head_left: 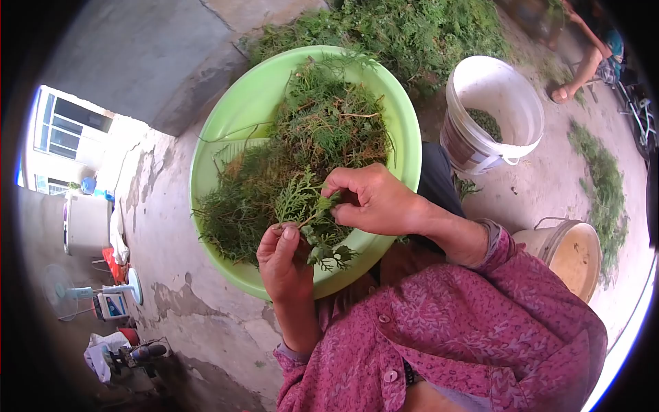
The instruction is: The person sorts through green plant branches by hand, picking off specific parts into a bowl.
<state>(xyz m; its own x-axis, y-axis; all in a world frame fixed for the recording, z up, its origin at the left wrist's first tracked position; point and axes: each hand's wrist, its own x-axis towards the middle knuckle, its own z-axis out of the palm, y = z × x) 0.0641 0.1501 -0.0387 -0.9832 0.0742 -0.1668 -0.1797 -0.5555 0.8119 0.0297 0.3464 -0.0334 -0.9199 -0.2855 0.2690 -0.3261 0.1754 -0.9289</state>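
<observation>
A leafy green sprig (299, 197) is held between my two hands above a light green basin (409, 123). My left hand (283, 264) pinches the sprig's stem between thumb and fingers, near the basin's lower rim. At the sprig's other side, my right hand (374, 199) has its thumb and fingertips pressed together on the leaves. Beneath them, cut green and brownish sprigs (329, 117) fill much of the basin.
A white bucket (494, 86) with small green pieces inside stands right of the basin. Another bucket (576, 261) lies tipped at the lower right. Branches (391, 34) are heaped behind the basin. A fan (134, 286) is at left; a person's leg (585, 72) shows upper right.
</observation>
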